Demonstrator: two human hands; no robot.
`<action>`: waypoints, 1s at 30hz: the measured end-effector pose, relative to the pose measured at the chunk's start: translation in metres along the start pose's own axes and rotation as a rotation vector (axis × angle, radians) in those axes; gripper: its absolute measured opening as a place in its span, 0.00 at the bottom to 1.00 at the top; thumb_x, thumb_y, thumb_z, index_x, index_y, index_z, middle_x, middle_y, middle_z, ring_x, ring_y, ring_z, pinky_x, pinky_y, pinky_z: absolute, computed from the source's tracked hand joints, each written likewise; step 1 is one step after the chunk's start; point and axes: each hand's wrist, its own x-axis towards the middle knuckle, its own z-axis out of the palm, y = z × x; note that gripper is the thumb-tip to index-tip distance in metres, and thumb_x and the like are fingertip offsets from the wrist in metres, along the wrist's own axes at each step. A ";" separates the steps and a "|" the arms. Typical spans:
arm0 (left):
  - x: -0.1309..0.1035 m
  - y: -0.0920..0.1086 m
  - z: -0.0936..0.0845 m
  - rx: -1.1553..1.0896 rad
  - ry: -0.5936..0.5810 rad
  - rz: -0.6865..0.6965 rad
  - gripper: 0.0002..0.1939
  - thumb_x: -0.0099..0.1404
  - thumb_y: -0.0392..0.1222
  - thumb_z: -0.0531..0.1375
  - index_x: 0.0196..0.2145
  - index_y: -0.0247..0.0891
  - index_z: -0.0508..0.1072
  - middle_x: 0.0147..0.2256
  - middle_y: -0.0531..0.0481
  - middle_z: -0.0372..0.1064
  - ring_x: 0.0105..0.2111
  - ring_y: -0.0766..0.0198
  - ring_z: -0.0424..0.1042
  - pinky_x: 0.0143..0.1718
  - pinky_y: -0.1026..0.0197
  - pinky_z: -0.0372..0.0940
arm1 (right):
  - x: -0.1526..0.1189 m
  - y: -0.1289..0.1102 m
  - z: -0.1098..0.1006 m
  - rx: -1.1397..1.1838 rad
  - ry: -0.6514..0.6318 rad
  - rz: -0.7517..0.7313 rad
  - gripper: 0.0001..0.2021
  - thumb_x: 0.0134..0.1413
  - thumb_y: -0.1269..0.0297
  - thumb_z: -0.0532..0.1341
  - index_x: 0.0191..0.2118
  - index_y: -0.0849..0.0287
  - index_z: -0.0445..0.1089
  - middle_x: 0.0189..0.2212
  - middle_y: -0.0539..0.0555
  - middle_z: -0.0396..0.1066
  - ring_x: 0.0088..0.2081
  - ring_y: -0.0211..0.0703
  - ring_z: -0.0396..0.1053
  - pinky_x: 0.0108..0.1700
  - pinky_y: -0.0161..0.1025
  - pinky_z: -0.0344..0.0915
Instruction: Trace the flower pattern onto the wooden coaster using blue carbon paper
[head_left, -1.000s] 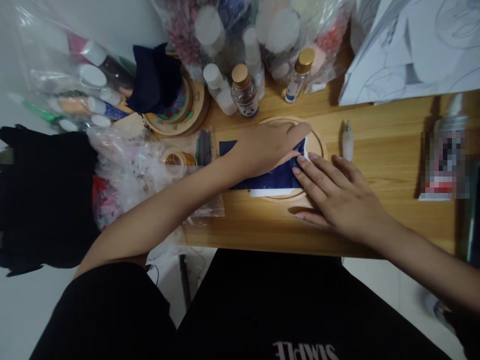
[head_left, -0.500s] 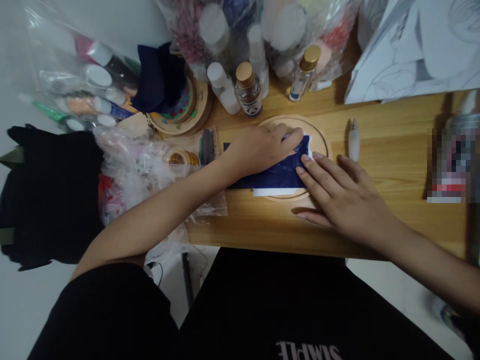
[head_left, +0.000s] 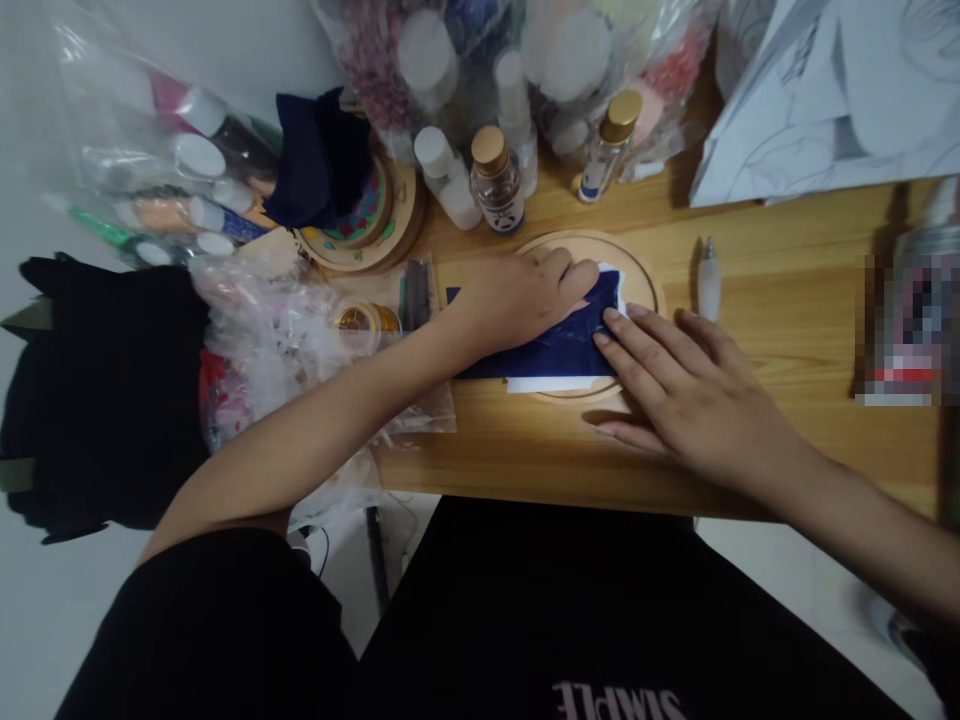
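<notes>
A dark blue sheet (head_left: 555, 355), which looks like carbon paper, lies over white paper (head_left: 559, 384) on a round wooden board (head_left: 641, 285). On top of the sheet rests my left hand (head_left: 529, 300), its fingers curled in. Whatever they may grip is hidden beneath the hand. My right hand (head_left: 694, 390) lies flat with fingers spread, the fingertips touching the sheet's right edge. Faint pale lines show on the blue surface between the hands.
A pen-like white tool (head_left: 708, 285) lies right of the board. Behind stand a cork-coloured-capped bottle (head_left: 499, 190) and a gold-capped bottle (head_left: 606, 150). Plastic bags (head_left: 277, 310) and a tape roll (head_left: 364, 320) sit left. Drawn sheets (head_left: 840, 110) stand back right.
My left hand has shifted slightly left across the blue sheet, its fingers curled a little tighter. The right hand stays in place.
</notes>
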 end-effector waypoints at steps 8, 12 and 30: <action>0.000 0.000 -0.003 -0.020 -0.068 -0.026 0.21 0.75 0.48 0.44 0.54 0.37 0.69 0.42 0.38 0.72 0.34 0.52 0.73 0.26 0.59 0.56 | -0.001 0.003 0.000 0.034 -0.021 0.002 0.38 0.65 0.47 0.51 0.69 0.72 0.46 0.65 0.69 0.55 0.64 0.61 0.58 0.60 0.59 0.58; 0.001 0.001 -0.005 -0.042 -0.105 -0.045 0.21 0.75 0.47 0.44 0.55 0.38 0.68 0.44 0.37 0.72 0.36 0.50 0.74 0.27 0.58 0.57 | -0.001 0.004 0.000 0.002 -0.015 -0.016 0.38 0.65 0.46 0.51 0.67 0.74 0.50 0.65 0.69 0.56 0.64 0.62 0.59 0.60 0.58 0.58; -0.014 0.003 -0.014 -0.152 0.128 0.173 0.21 0.75 0.37 0.42 0.53 0.37 0.71 0.56 0.41 0.68 0.61 0.50 0.63 0.57 0.44 0.61 | -0.002 0.002 0.001 0.070 -0.021 0.008 0.39 0.64 0.45 0.51 0.68 0.74 0.49 0.65 0.70 0.57 0.65 0.61 0.57 0.62 0.59 0.55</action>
